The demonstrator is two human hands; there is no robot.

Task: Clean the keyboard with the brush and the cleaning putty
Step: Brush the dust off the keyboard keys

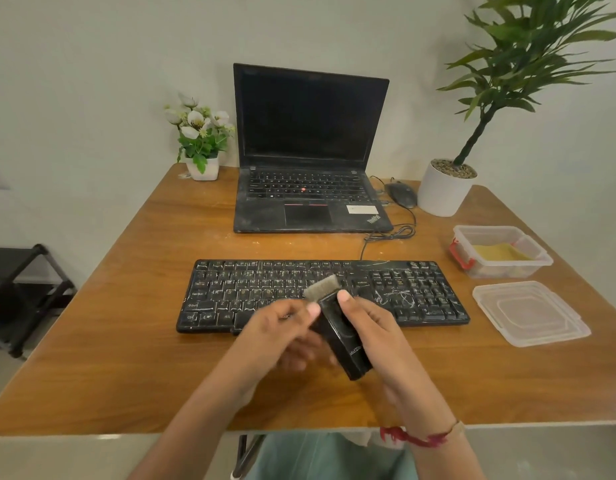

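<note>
Left hand (pixel 275 330) and right hand (pixel 375 327) grip the brush (pixel 334 327) over the keyboard (pixel 230 292). Keys dusty, so brushing is likely barely begun. Putty (pixel 500 251) sits in its open box (pixel 486 233) at right.

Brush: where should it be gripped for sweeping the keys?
Probably by the flat black handle of the brush, pinched across its two long edges from the near end. The grey bristles point away toward the keyboard and should stay free.

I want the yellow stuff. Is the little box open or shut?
Open: the box has no top; its lid lies beside it.
</note>
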